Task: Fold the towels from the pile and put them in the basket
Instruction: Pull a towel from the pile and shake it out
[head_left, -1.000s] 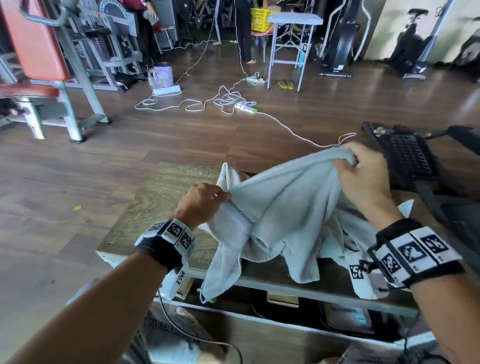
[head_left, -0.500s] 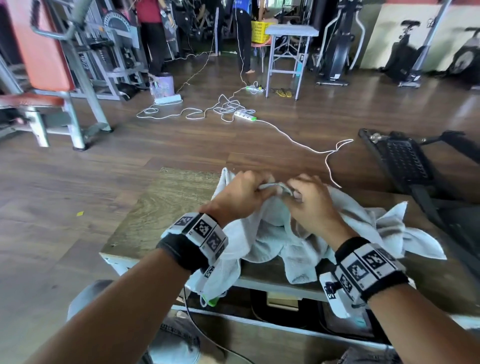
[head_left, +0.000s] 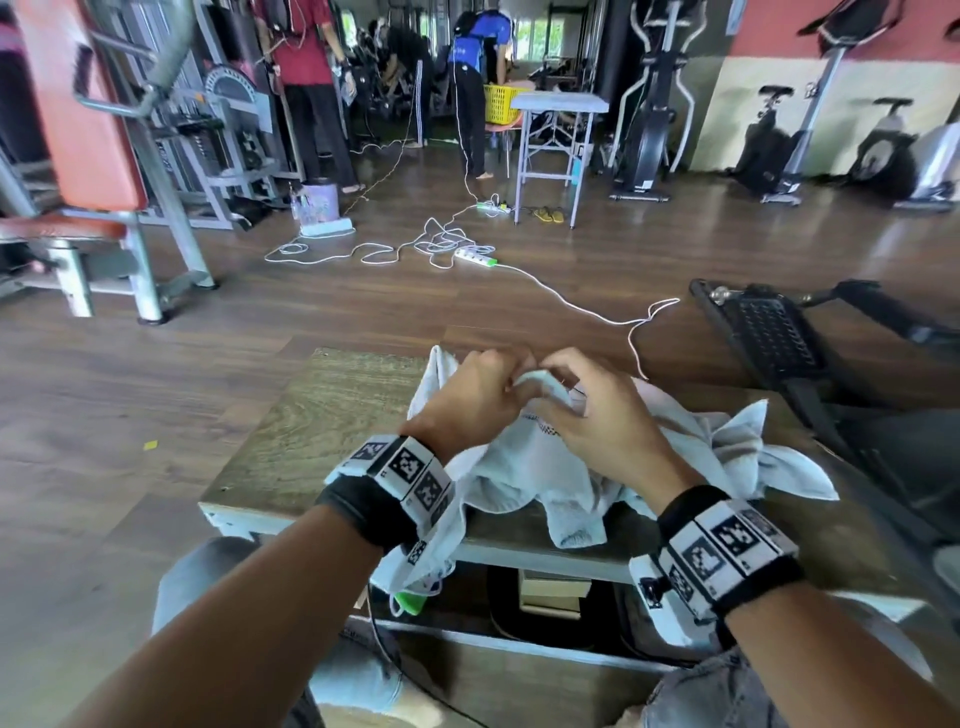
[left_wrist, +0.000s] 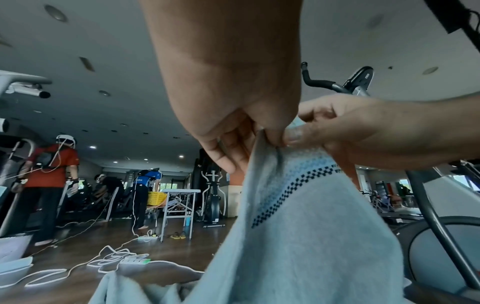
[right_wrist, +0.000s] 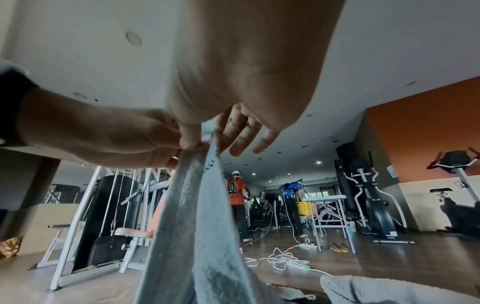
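Note:
A pale towel (head_left: 524, 467) with a dark checkered band hangs doubled over the wooden table (head_left: 311, 426). My left hand (head_left: 488, 389) and right hand (head_left: 587, 410) meet at its top edge, and each pinches it. In the left wrist view my left hand (left_wrist: 233, 144) pinches the towel (left_wrist: 311, 236) right beside the right hand's thumb (left_wrist: 293, 135). In the right wrist view my right hand (right_wrist: 207, 133) nips the towel (right_wrist: 194, 226) between thumb and forefinger, its other fingers straight. More crumpled towels (head_left: 743, 452) lie on the table to the right.
A black exercise machine (head_left: 769, 338) stands close on the right. White cables and a power strip (head_left: 475, 255) lie on the floor ahead. Far back are a yellow basket (head_left: 501, 104), a small grey table (head_left: 558, 104) and people. A weight bench (head_left: 93, 156) stands left.
One second ago my hands held the towel stretched wide apart. They have come together at the middle, bringing its two corners to meet, so the towel hangs doubled.

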